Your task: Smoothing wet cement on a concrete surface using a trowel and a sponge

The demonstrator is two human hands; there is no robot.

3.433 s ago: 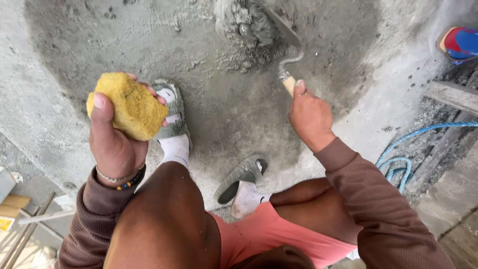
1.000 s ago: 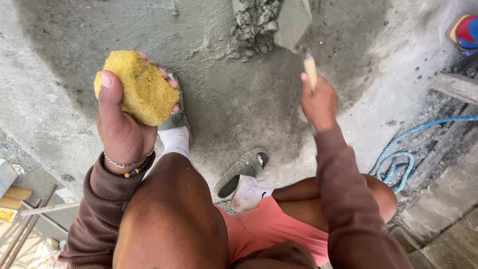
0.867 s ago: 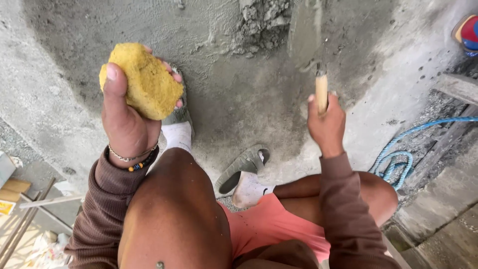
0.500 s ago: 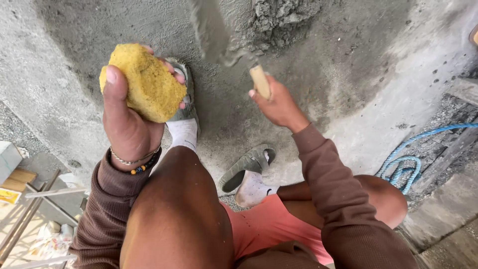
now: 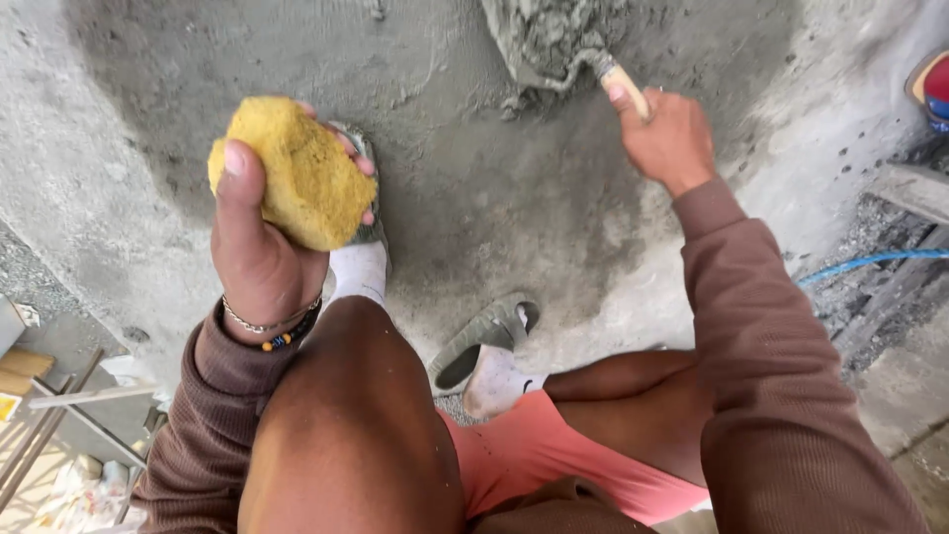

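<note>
My left hand (image 5: 259, 252) grips a yellow sponge (image 5: 292, 173), held up above my bent left knee. My right hand (image 5: 670, 138) is closed around the wooden handle of a trowel (image 5: 625, 87). The trowel's blade is buried in a heap of wet grey mortar (image 5: 554, 38) at the top of the view. The mortar lies on a damp grey cement floor (image 5: 514, 198). My feet in white socks and grey sandals stand on that floor, one sandal (image 5: 484, 341) near the middle.
A blue hose (image 5: 870, 262) runs along rough stone and timber at the right. A red and blue object (image 5: 929, 84) sits at the right edge. Wooden sticks and scraps (image 5: 49, 405) lie at the lower left.
My right hand has swung the trowel from upright in the air leftward and then back right into the mortar heap. My left hand has kept the sponge raised, nearly still.
</note>
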